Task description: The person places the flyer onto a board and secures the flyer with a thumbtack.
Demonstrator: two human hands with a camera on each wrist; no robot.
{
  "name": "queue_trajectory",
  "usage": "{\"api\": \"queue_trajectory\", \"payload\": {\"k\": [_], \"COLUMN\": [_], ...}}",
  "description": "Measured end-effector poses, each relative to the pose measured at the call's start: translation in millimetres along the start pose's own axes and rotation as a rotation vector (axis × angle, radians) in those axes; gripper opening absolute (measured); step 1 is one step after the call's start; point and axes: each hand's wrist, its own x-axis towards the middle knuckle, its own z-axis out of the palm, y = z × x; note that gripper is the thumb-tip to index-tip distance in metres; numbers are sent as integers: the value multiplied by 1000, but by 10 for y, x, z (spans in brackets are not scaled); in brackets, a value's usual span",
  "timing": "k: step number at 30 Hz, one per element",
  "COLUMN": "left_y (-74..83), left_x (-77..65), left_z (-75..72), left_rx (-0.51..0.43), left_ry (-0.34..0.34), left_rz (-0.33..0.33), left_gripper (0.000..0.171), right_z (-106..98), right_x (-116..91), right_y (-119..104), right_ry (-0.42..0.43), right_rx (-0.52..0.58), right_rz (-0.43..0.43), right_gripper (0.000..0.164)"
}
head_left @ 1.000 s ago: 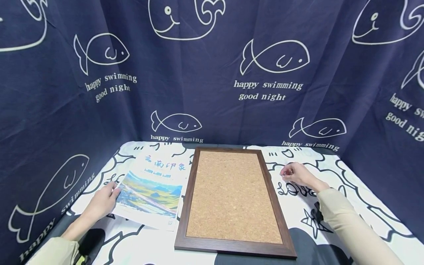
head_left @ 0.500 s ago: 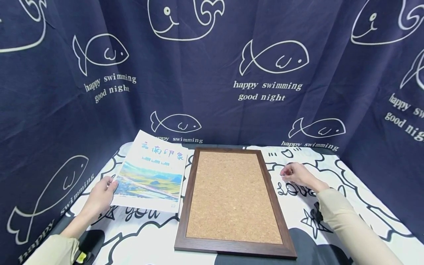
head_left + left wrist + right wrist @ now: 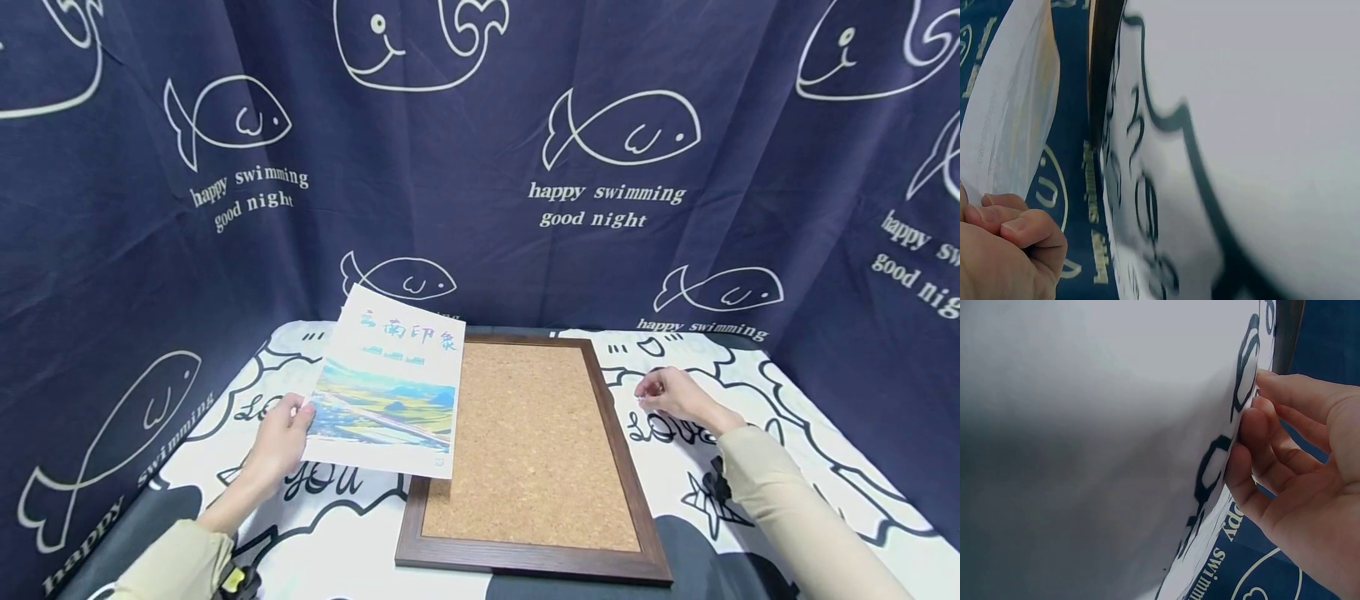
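We judge the sheet [image 3: 386,387], left of the frame's centre, light, bendy and easily creased, best held by its left edge, where our left hand [image 3: 281,435] pinches; our right hand [image 3: 678,398], centre right, has curled fingers, though holding what we cannot tell.

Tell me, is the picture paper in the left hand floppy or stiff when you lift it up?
The picture paper is probably light, since only the left hand grips it, by one side. It's likely a bit floppy: the left wrist view shows it curving. It looks thin, so it might crease if squeezed.
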Motion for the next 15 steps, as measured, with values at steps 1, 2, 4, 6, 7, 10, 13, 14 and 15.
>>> {"api": "queue_trajectory", "payload": {"k": [1, 2, 4, 6, 7, 10, 13, 14, 15], "left_y": [23, 51, 111, 163, 191, 262, 331, 353, 374], "left_x": [1, -1, -8, -13, -14, -26, -41, -48, -57], "left_z": [44, 88, 176, 258, 296, 417, 536, 575, 612], "left_rx": [-10, -28, -52, -77, -86, -107, -128, -138, -151], "left_ry": [-2, -7, -12, -23, -27, -48, -62, -70, -71], "left_rz": [-7, -5, -11, -11, -13, -17, -12, -12, -9], "left_gripper": [37, 36, 34, 33, 32, 30, 29, 29, 28], "right_z": [1, 2, 2, 5, 5, 8, 10, 12, 12], "right_x": [0, -1, 2, 6, 7, 13, 16, 17, 17], "right_y": [-1, -4, -4, -8, -9, -6, -1, 1, 5], "right_ry": [-1, -2, -3, -2, -1, 1, -3, -4, -7], "right_rx": [0, 1, 2, 4, 6, 12, 13, 14, 13], "right_rz": [0, 1, 9, 16, 16, 25, 33, 42, 44], "right_gripper": [8, 8, 8, 7, 7, 7, 7, 7, 8]}}
